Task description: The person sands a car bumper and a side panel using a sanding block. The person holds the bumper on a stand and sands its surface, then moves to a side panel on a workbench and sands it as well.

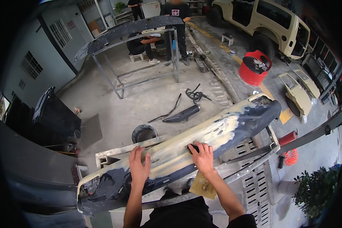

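A long car bumper (225, 127), dark grey with cream filler smeared along its upper side, lies slantwise across a metal stand in front of me. My left hand (139, 166) rests on the left part of the bumper, thumb apart from the fingers and nothing held. Nearer the middle, my right hand (203, 159) grips a small black block (194, 148) against the filler; the fingers hide part of the block. Just below my right wrist is a yellowish sheet, apparently sandpaper (202, 186), by the bumper's near edge.
Beyond the bumper stand a dark bucket (144, 133), a black canister-shaped part (181, 114) and hoses (195, 95). Another bumper (135, 28) sits on a frame, with people behind it. A red tub (253, 70), beige vehicle (262, 19) and leafy plant (317, 192) are right.
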The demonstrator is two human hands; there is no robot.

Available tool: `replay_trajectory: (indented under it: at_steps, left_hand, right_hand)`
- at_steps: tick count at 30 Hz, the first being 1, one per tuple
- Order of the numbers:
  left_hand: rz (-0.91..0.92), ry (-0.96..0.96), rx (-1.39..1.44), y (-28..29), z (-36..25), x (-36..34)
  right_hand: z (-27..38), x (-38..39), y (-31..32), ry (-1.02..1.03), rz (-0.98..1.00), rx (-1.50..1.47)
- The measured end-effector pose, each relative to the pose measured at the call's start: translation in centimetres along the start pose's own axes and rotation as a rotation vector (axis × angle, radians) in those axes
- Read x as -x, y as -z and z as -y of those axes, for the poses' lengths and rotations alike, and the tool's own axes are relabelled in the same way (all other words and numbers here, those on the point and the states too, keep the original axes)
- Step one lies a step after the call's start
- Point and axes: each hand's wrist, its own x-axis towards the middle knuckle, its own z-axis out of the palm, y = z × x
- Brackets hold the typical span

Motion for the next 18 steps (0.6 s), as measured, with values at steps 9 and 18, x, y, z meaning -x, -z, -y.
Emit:
replay_trajectory:
  at_steps: [9,18]
  left_hand:
    - [-0.081,-0.091,-0.446,-3.9,0.3,-0.4]
    - [-0.102,-0.059,-0.463,-4.7,-0.1,-0.7]
  right_hand:
    - [-1.5,0.4,0.0,0.01,0.052,-0.138]
    - [-1.3,0.3,0.0,-0.045,0.078,-0.246]
